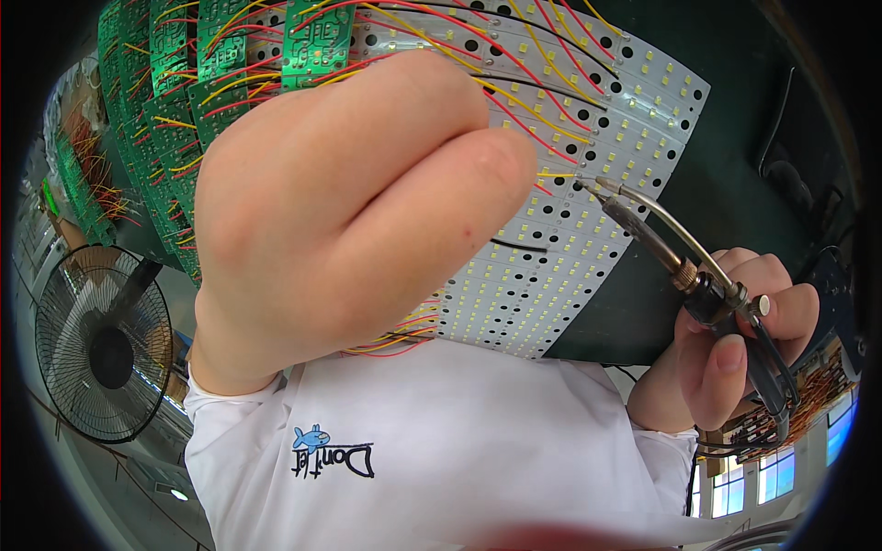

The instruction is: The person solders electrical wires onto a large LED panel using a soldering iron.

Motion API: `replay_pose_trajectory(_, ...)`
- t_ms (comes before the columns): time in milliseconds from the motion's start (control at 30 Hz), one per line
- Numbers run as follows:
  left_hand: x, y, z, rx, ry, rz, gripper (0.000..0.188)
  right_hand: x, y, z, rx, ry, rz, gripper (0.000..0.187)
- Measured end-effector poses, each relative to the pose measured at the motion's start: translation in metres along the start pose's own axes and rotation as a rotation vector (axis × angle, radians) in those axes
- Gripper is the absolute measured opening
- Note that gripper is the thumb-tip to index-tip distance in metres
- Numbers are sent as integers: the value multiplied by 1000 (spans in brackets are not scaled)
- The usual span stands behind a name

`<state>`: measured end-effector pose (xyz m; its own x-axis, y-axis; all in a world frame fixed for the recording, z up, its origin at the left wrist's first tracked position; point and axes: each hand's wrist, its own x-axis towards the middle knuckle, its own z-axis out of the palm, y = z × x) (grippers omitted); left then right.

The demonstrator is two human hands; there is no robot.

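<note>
My left hand (367,202) is closed in a fist over the white LED panel (634,119), its fingertips hidden beneath. A yellow wire (555,174) comes out from under its curled fingers, which appear to hold it. The wire's end lies by a solder pad on the panel. In my right hand (707,376) is a soldering iron (643,230) with a curved metal feed tube (675,220) clamped alongside. Both the iron's tip and the tube's end meet near that wire end. A short red wire and a black wire (522,245) also stick out beside my left hand.
Several green circuit boards (317,41) with red, yellow and black leads overlap along the panel's far left. Dark green work surface (616,308) shows around the panel. A black fan (110,358) stands at left, and a bundle of coloured wires (818,404) lies at right.
</note>
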<state>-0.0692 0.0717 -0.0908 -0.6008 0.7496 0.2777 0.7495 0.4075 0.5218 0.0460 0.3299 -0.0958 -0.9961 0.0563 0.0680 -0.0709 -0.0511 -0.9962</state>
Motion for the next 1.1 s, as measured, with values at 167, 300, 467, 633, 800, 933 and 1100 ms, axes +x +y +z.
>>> replay_pose_trajectory(167, 0, 0, 0, 6, 5, 8, 34, 1, -1, -2, -47, -19, 5, 26)
replay_pose_trajectory(300, 0, 1, 1, 1, -4, -3, 34, 1, -1, -1, -40, 5, 19, 26)
replay_pose_trajectory(467, 0, 0, 1, 13, -4, 11, 33, 0, 2, 3, -36, 88, 7, 36)
replay_pose_trajectory(633, 1, 0, 1, -8, -12, 10, 34, -1, -1, 2, 14, 99, 18, 25)
replay_pose_trajectory(800, 2, 1, 0, -29, -20, -9, 35, -1, -1, -2, 27, 57, 6, 25)
replay_pose_trajectory(933, 2, 2, -2, -82, -59, -30, 32, -1, -1, -3, 36, 58, 16, 24)
replay_pose_trajectory(1100, 1, 5, -1, -52, -83, -1, 19, -2, -2, -3, 33, 58, 21, 24)
